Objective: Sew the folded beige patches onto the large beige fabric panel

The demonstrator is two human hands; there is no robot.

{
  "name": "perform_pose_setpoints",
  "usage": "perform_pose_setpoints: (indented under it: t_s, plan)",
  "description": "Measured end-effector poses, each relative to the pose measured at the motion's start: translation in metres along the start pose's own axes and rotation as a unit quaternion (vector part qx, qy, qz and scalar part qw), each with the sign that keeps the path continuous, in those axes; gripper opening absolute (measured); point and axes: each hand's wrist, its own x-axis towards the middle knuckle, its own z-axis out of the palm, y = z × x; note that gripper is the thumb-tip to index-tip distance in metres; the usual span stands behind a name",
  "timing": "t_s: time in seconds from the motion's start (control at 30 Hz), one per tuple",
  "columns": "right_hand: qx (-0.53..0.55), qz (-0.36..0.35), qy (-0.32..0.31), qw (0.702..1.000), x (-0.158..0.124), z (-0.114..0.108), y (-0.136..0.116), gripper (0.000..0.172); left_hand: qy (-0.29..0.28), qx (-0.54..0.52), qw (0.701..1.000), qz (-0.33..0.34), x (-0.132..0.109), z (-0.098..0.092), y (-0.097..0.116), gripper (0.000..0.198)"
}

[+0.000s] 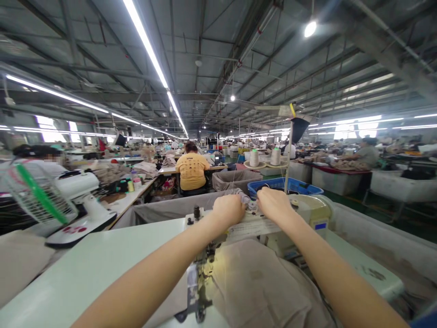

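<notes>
Both my arms reach out over a sewing machine [307,209] on a pale green table. My left hand [229,208] is closed in a fist behind the machine head, against a bunched grey cloth [246,198] that shows between my hands. To its right, my right hand [275,205] is also closed, with its fingers bent down over the far side of the machine; what it grips is hidden. Below my arms a beige fabric piece [252,278] lies spread by the needle area, lit by the machine's lamp.
Thread cones [254,157] stand on a rack behind the machine, beside a blue basket [293,186]. A white fan [78,191] stands at the left. A cloth-lined bin [164,207] lies beyond the table. A person in a yellow shirt [191,171] sits ahead.
</notes>
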Motion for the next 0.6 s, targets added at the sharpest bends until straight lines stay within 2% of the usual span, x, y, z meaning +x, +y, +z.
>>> perform_pose_setpoints:
  t_s: [0.17,0.33,0.5,0.6]
  plan:
    - [0.013,-0.024,-0.002,1.0,-0.006,-0.002,0.001,0.022,0.002,0.001,1.0,-0.001,0.002,-0.001,-0.001,0.033]
    - [0.014,0.02,-0.009,1.0,-0.003,0.001,0.009,0.026,0.007,-0.005,1.0,0.009,0.003,0.0,-0.001,0.03]
    - [0.047,-0.012,-0.002,0.999,-0.005,0.004,-0.003,0.025,0.016,-0.009,1.0,0.012,0.005,0.004,-0.005,0.03]
    - [0.062,-0.004,-0.006,0.998,-0.009,0.004,0.003,0.025,0.019,-0.015,0.999,0.037,0.004,0.007,-0.005,0.03]
